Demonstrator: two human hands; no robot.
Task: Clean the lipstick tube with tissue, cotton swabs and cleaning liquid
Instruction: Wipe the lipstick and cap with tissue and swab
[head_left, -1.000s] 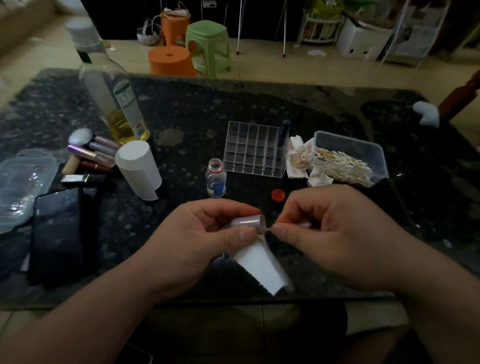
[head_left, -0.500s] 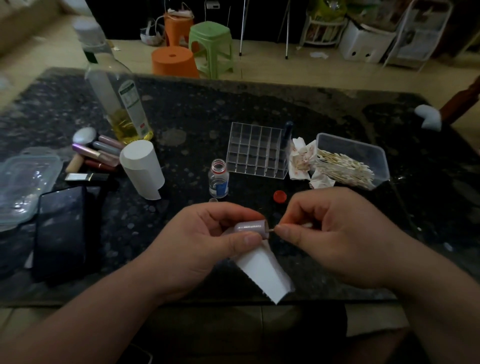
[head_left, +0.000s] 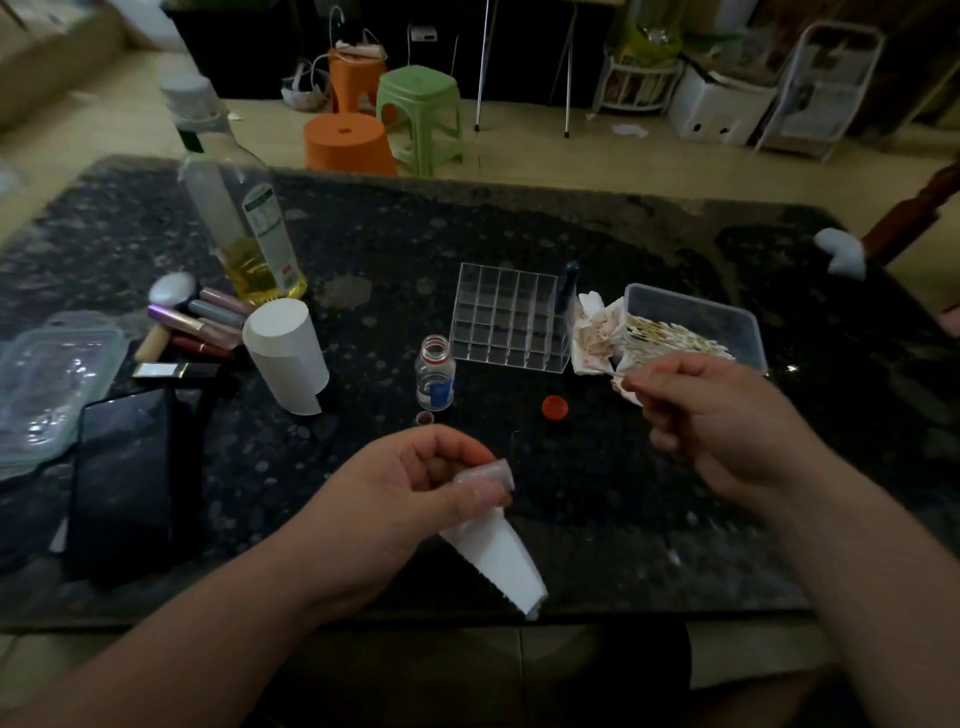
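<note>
My left hand (head_left: 410, 499) grips a small pale lipstick tube (head_left: 488, 475) above the table's near edge, with a folded white tissue (head_left: 498, 561) hanging below the same hand. My right hand (head_left: 727, 421) is off to the right, near the stained tissues (head_left: 592, 338), pinching a thin cotton swab (head_left: 621, 373) between thumb and forefinger. The open cleaning liquid bottle (head_left: 435, 374) stands in the middle, its red cap (head_left: 555, 407) lying beside it. A clear box of cotton swabs (head_left: 696, 332) sits behind my right hand.
A clear grid organiser (head_left: 511, 317) stands at centre. A white tissue roll (head_left: 285, 353), an oil bottle (head_left: 244, 234), several lipsticks (head_left: 202, 325), a black phone (head_left: 124, 467) and a plastic lid (head_left: 47, 384) fill the left side. A small cap (head_left: 425, 417) lies before the bottle.
My right hand has pulled the cotton swab away from the tube's end and moved right and up toward the stained tissues. My left hand has kept the tube and tissue, tilting slightly.
</note>
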